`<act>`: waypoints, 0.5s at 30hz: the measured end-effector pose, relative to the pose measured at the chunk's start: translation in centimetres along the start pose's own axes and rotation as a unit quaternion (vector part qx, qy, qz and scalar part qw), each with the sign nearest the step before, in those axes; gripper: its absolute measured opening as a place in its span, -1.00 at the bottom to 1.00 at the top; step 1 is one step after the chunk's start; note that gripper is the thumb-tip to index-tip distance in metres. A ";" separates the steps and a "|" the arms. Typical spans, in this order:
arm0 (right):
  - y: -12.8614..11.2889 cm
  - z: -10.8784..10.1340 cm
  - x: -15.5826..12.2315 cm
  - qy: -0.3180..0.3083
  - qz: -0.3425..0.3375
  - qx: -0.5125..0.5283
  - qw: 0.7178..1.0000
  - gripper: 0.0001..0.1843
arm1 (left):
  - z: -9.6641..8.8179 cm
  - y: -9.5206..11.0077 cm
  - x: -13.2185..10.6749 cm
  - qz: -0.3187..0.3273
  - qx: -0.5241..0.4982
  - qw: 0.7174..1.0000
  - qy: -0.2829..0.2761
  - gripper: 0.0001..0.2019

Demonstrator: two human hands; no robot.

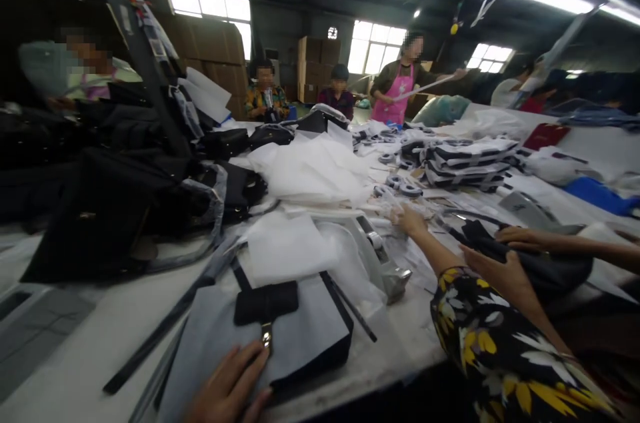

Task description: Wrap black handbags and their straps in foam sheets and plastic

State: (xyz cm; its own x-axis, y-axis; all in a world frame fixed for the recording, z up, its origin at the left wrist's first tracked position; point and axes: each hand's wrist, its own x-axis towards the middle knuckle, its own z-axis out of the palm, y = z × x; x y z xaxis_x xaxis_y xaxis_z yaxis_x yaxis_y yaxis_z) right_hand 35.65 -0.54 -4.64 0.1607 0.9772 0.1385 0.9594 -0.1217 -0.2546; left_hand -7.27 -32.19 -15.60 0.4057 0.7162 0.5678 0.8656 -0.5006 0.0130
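A black bag (313, 333) lies in front of me, its face covered with a pale grey sheet. Across its top is a black flap tab (267, 303) with a gold metal clasp (267, 338). My left hand (233, 380) rests on the sheet, fingers stretched, fingertips beside the clasp. In a floral sleeve, my right arm reaches forward over the table. My right hand (413, 222) is among clear plastic and small scraps near several white rolls (403, 186); its fingers are blurred, and whether they hold anything does not show.
A grey tape dispenser (375, 253) stands beyond the bag, near white sheets (315, 170). Black bags (95, 216) crowd the left. At right, a co-worker's hands (507, 276) are at a dark bag (550, 270). Stacked wrapped pieces (465, 163) lie farther back. Other people stand or sit beyond.
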 end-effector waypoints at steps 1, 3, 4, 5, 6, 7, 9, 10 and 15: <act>-0.5 -0.7 -0.2 0.018 -0.010 0.001 1.000 -0.54 | -0.4 0.3 0.2 -0.009 0.008 1.000 -0.006 -0.52; -2.6 -2.2 -1.4 0.070 -0.059 0.019 0.996 -0.42 | -1.0 1.0 0.5 -0.025 0.009 1.000 -0.013 -0.55; -4.2 -2.9 -2.8 0.095 -0.109 0.039 0.989 -0.38 | -1.3 1.2 0.7 -0.031 0.004 0.999 -0.016 -0.57; -6.0 -3.6 -4.6 0.115 -0.174 0.065 0.976 -0.36 | -1.4 1.4 0.8 -0.036 -0.002 0.999 -0.019 -0.58; -8.1 -4.1 -6.9 0.124 -0.258 0.097 0.953 -0.36 | -1.5 1.6 0.9 -0.038 -0.009 0.999 -0.018 -0.59; -10.2 -4.4 -9.6 0.105 -0.338 0.117 0.928 -0.38 | -1.6 1.7 1.0 -0.037 -0.016 0.999 -0.017 -0.60; -14.0 -4.2 -15.5 0.037 -0.460 0.107 0.881 -0.41 | -1.6 1.8 1.1 -0.036 -0.023 0.999 -0.016 -0.61; -15.6 -3.6 -18.2 0.009 -0.504 0.080 0.860 -0.41 | -1.6 1.8 1.1 -0.038 -0.026 0.999 -0.018 -0.61; -17.3 2.4 -25.4 -0.117 -0.580 -0.007 0.806 -0.40 | -1.6 2.2 0.8 -0.069 -0.052 0.995 -0.042 -0.63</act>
State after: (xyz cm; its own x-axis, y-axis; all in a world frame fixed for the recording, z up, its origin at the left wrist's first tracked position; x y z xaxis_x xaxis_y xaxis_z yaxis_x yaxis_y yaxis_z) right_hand 14.40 -22.85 -6.05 -0.8936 0.4396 0.0909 0.4343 0.8978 -0.0727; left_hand -5.46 -33.47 -13.82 0.3130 0.8174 0.4836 0.8812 -0.4399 0.1732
